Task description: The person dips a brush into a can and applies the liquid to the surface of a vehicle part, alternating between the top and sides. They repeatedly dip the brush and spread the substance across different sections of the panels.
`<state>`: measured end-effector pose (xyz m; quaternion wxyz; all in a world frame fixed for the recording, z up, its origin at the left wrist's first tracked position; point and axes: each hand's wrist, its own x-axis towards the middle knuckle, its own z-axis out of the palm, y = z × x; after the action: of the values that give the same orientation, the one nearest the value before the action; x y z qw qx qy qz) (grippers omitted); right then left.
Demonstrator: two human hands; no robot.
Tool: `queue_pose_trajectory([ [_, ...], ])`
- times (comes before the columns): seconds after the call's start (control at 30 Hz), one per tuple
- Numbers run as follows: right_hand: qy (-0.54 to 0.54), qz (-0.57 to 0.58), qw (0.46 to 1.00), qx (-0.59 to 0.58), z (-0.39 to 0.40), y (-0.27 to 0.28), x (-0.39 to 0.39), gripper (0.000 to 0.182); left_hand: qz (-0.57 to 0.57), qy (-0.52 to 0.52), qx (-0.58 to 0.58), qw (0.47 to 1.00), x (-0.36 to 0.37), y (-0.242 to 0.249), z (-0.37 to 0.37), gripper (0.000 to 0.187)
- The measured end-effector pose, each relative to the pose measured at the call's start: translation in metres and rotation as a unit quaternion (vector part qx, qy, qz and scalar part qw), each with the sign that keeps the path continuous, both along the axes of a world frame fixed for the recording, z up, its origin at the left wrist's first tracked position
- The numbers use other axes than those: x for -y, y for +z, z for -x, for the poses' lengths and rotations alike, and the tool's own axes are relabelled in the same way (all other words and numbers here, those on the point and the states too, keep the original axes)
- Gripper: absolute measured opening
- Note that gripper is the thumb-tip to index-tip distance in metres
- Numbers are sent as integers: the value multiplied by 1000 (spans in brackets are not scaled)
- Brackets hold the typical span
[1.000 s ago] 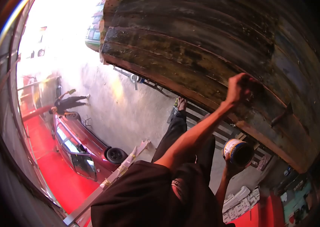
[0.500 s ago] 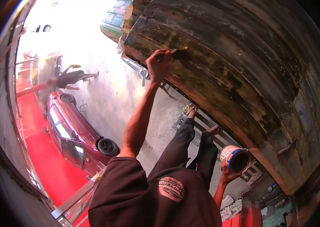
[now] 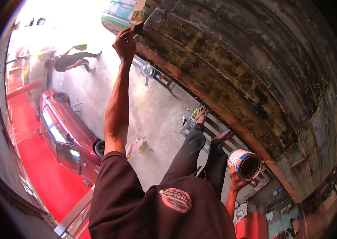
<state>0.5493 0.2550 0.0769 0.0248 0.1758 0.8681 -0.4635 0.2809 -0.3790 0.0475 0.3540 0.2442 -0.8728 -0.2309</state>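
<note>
My left hand, at the end of a raised arm, is closed around the handle of a dark paintbrush. The brush head is at the upper left edge of a large, ribbed, dark brown panel; whether it touches cannot be made out. In my right hand, held low, is an open paint can with a white, orange and blue label. The can is tilted so its dark inside shows. My fingers wrap its lower side, near the panel's reddish-brown edge.
My bare feet stand on a slatted wooden platform. A dark red car is parked on the left, and a person is on the concrete floor beyond it. A green vehicle stands at the top. A metal rail runs lower left.
My left hand has moved up and left with the paintbrush, from over the panel to its upper left edge. My right hand keeps the can in nearly the same place. The other person has shifted.
</note>
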Motion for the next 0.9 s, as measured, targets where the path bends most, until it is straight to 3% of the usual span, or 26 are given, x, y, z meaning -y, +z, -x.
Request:
queue_pose_trajectory([
  [0.1, 2, 6, 1000, 3, 4, -1, 9, 83, 88, -92, -1, 992, -2, -24, -15, 7],
  [0.13, 6, 6, 1000, -3, 5, -1, 13, 82, 56, -87, 20, 994, -15, -34, -21, 4],
  [0.2, 9, 4, 1000, -11, 8, 0, 17, 83, 101, -147, 37, 983, -55, -34, -34, 15],
  [0.27, 15, 3, 1000, -11, 9, 2, 21, 84, 85, -184, 64, 977, -106, -22, -48, 19],
  [0.3, 18, 3, 1000, -10, 8, 3, 23, 85, -2, -188, 64, 980, -129, -15, -55, 18],
  [0.37, 27, 1, 1000, -7, 8, 5, 26, 86, -60, -250, 67, 964, -145, 0, -58, 24],
  [0.5, 66, -24, 997, 11, 4, 10, 25, 89, 29, -153, -33, 987, -68, -2, -28, 14],
  [0.57, 68, -20, 997, 11, 8, 13, 30, 90, 38, -84, 69, 993, -50, 0, -21, 10],
  [0.6, 17, 10, 1000, -23, 15, 23, 43, 85, 69, -123, 61, 988, -53, -1, -20, 9],
  [0.7, -13, 76, 997, 5, 12, 25, 37, 85, 54, -180, 63, 980, -112, -10, -32, 7],
  [0.9, -55, 92, 994, 6, -3, 14, 21, 94, -9, -262, 73, 962, -300, -9, -75, 11],
])
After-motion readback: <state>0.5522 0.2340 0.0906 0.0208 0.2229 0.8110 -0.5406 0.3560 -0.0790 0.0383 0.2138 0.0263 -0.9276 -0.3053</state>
